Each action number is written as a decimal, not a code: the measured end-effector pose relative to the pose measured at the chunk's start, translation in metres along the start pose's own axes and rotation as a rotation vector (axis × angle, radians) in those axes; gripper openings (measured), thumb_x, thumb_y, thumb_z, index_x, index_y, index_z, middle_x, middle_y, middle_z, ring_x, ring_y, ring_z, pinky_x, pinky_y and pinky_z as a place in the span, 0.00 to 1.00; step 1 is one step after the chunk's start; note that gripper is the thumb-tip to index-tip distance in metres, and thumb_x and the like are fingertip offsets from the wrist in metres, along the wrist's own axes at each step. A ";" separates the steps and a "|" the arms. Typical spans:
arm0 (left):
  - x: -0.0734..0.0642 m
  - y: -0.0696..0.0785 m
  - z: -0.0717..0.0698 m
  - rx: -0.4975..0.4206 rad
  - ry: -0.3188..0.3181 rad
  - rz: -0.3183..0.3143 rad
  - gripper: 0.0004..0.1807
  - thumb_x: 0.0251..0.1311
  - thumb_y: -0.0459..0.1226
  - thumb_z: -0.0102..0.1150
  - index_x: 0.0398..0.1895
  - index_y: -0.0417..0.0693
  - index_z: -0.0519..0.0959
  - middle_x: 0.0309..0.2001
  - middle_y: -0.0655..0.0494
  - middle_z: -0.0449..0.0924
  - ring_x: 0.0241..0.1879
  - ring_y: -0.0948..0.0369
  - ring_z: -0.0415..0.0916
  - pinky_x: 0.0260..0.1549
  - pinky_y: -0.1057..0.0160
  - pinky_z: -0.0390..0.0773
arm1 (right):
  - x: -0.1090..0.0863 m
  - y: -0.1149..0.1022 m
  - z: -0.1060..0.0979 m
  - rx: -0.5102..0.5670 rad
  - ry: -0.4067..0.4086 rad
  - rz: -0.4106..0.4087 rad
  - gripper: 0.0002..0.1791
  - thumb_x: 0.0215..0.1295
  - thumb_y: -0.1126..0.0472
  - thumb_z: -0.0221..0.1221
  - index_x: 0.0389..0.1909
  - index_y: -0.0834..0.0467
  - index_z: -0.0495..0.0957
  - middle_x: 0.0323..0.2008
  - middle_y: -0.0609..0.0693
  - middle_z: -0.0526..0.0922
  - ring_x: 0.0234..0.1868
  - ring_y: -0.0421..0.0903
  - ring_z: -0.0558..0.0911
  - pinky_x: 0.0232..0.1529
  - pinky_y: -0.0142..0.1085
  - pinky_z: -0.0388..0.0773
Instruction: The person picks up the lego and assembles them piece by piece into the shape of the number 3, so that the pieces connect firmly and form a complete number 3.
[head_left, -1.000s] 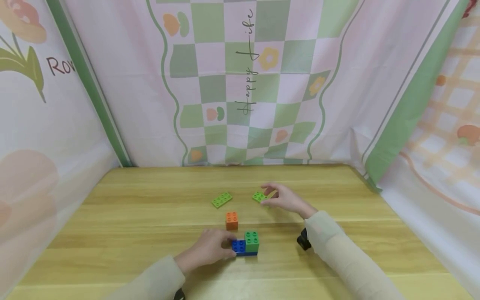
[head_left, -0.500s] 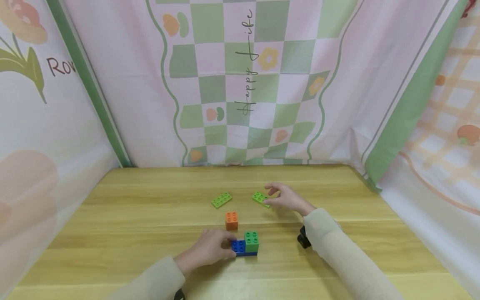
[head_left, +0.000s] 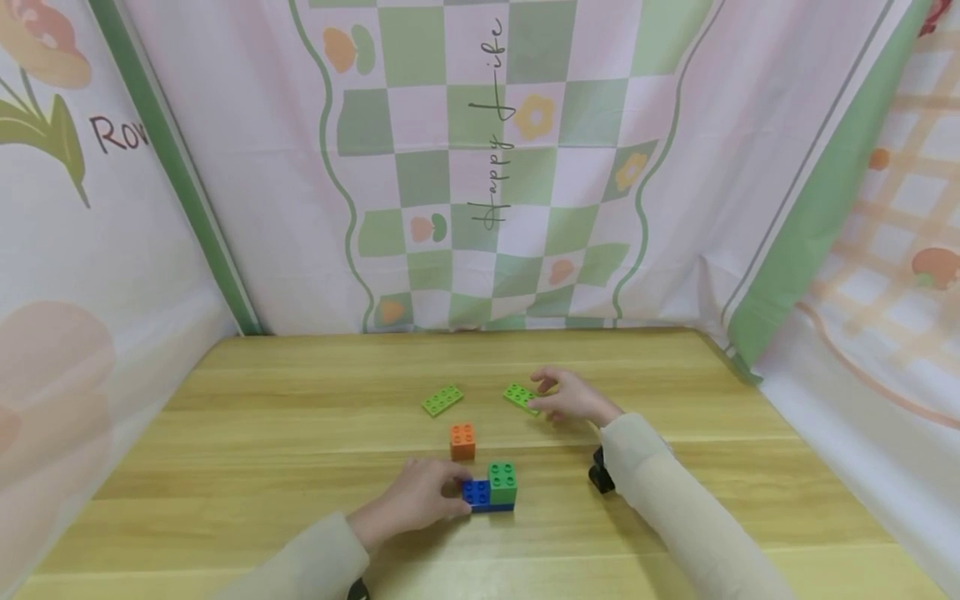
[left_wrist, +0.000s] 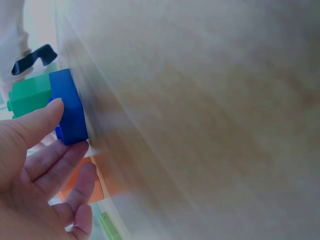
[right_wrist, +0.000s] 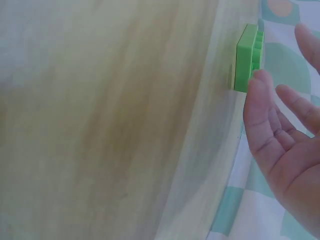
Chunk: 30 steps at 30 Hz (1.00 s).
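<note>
In the head view my left hand [head_left: 420,500] pinches the left end of a flat blue building brick [head_left: 477,492] between thumb and fingers. A taller green brick [head_left: 502,482] is stacked on the blue one's right end; both show sideways in the left wrist view, where the thumb lies along the blue brick [left_wrist: 74,110]. My right hand [head_left: 573,396] hovers at a lime-green studded plate [head_left: 520,397], with its fingers spread and nothing gripped. In the right wrist view a digit's tip overlaps the near end of that lime plate [right_wrist: 245,57].
An orange square brick [head_left: 462,442] stands just beyond the blue one. Farther back on the wooden table [head_left: 300,400] lies a second lime-green plate [head_left: 442,400]. A patterned curtain [head_left: 480,167] hangs behind the table's far edge.
My right hand has drawn slightly right, uncovering more of the lime plate, which stays where it was. My left hand keeps its hold on the blue brick.
</note>
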<state>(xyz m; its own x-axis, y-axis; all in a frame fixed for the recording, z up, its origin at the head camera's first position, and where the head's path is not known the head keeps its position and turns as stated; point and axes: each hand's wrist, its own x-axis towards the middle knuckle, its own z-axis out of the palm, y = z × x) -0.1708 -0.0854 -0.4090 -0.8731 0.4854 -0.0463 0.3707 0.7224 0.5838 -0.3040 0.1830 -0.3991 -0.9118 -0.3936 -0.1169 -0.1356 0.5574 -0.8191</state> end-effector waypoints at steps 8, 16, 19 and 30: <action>-0.001 0.000 -0.001 -0.002 -0.003 0.007 0.20 0.47 0.43 0.67 0.46 0.49 0.80 0.44 0.60 0.80 0.44 0.62 0.73 0.43 0.58 0.62 | 0.004 0.004 -0.001 -0.011 -0.002 0.040 0.31 0.56 0.62 0.64 0.58 0.68 0.64 0.47 0.63 0.71 0.29 0.49 0.76 0.29 0.39 0.77; -0.001 0.000 -0.001 -0.007 0.001 0.007 0.20 0.47 0.42 0.67 0.46 0.48 0.80 0.44 0.59 0.80 0.44 0.61 0.73 0.43 0.57 0.62 | 0.008 0.004 0.002 -0.048 -0.024 0.053 0.27 0.56 0.64 0.63 0.55 0.70 0.66 0.46 0.63 0.70 0.27 0.47 0.76 0.27 0.37 0.76; -0.001 0.000 -0.001 -0.011 0.000 0.004 0.20 0.47 0.42 0.67 0.46 0.49 0.80 0.44 0.59 0.80 0.44 0.61 0.73 0.43 0.57 0.62 | 0.009 0.002 0.003 -0.060 -0.028 0.070 0.27 0.56 0.64 0.63 0.54 0.69 0.67 0.44 0.61 0.71 0.28 0.47 0.76 0.28 0.36 0.76; 0.000 0.001 -0.001 -0.013 -0.001 -0.004 0.21 0.46 0.44 0.68 0.46 0.50 0.80 0.44 0.59 0.80 0.44 0.61 0.73 0.43 0.57 0.62 | 0.013 0.003 0.005 -0.094 -0.046 0.064 0.18 0.56 0.67 0.62 0.47 0.67 0.72 0.35 0.55 0.74 0.26 0.45 0.74 0.26 0.35 0.74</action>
<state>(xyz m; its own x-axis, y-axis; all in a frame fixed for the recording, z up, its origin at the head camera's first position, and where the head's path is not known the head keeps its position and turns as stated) -0.1705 -0.0854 -0.4081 -0.8740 0.4833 -0.0495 0.3632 0.7176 0.5943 -0.3141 0.1758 -0.4061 -0.9014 -0.3867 -0.1950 -0.1150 0.6479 -0.7530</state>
